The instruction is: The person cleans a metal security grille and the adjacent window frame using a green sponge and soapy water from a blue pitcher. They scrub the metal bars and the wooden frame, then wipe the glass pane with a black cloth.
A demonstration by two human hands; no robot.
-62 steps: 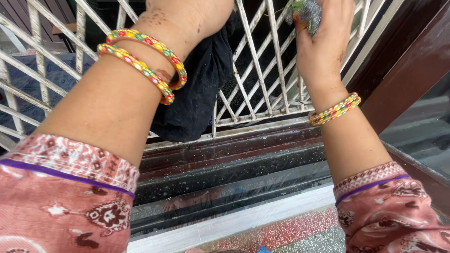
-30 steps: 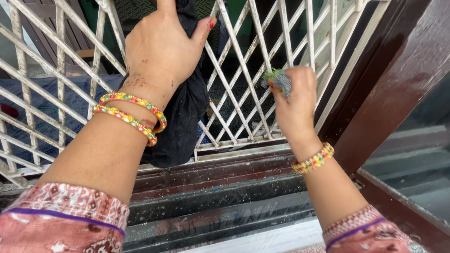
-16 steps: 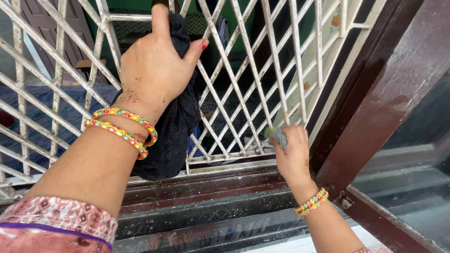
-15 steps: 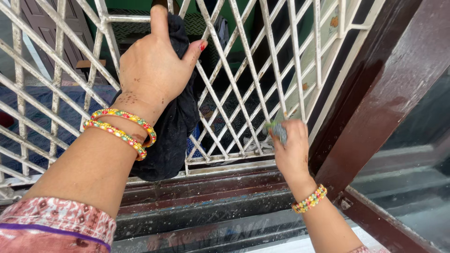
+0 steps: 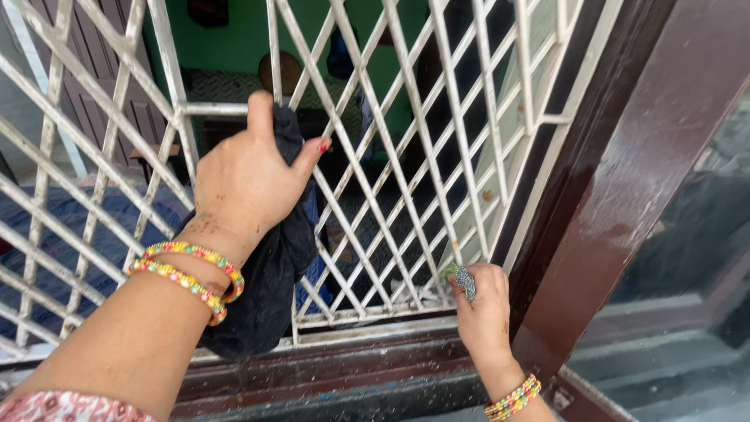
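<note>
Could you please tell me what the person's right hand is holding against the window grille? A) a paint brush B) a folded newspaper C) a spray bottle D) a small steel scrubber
D: the right hand grips a small grey steel scrubber low against the white grille, near the dark brown window frame, while the left hand presses a dark cloth to the bars.
</note>
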